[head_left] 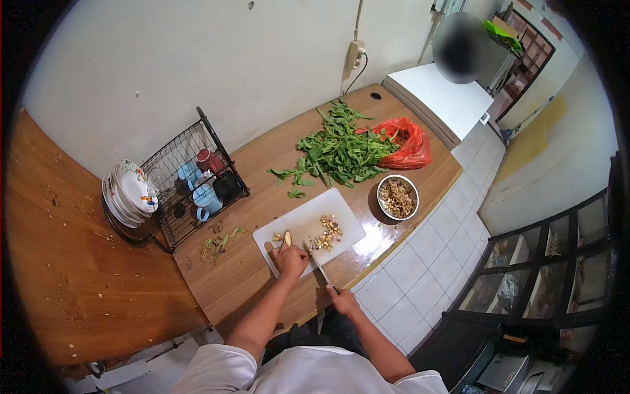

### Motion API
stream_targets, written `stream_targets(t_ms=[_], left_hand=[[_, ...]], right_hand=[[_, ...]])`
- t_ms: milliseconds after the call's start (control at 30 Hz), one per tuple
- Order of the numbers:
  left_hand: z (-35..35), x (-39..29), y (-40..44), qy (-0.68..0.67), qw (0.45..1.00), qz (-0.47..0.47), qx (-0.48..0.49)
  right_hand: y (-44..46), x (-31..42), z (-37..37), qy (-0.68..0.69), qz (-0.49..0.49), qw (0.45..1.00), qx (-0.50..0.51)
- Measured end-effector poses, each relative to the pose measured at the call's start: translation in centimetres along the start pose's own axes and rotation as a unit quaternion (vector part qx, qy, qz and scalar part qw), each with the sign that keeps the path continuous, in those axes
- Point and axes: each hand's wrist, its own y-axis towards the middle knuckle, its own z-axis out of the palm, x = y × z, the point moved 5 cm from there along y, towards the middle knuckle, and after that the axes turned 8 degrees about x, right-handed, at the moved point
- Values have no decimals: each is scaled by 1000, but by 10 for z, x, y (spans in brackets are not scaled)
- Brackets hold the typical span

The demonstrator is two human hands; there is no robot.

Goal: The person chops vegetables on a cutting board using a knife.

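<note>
In the head view, slicing is the step in hand: the left hand (291, 261) is mostly closed over the white cutting board (282, 223), fingers bunched and steadying a brown piece (287, 238); exactly how the tips grip it, I can't tell. The right hand (344, 301) is wrapped firmly around the handle of the knife (317, 263), blade angled over the board, just beside the left hand. Chopped bits (329, 228) lie beyond the blade, and the bowl (417, 199) of similar bits sits off the board, near the leafy greens (338, 151). Another cut would call for tucked fingertips and a steady piece.
</note>
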Motion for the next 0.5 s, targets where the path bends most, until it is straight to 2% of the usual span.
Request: stream_targets(t_ms=[67, 133, 267, 333, 500], left_hand=[[-2, 2, -2, -21, 998, 5, -51], [-10, -3, -6, -19, 999, -8, -50], [-10, -1, -13, -51, 997, -24, -56], [-9, -1, -14, -51, 996, -28, -63], [-7, 1, -7, -50, 997, -43, -48]], right_hand=[[-5, -4, -2, -4, -16, 1000, -18], [-28, 5, -14, -41, 45, 997, 44], [-8, -7, -2, -22, 27, 999, 30], [-10, -2, 0, 14, 32, 996, 79], [-17, 5, -1, 5, 2, 1000, 28]])
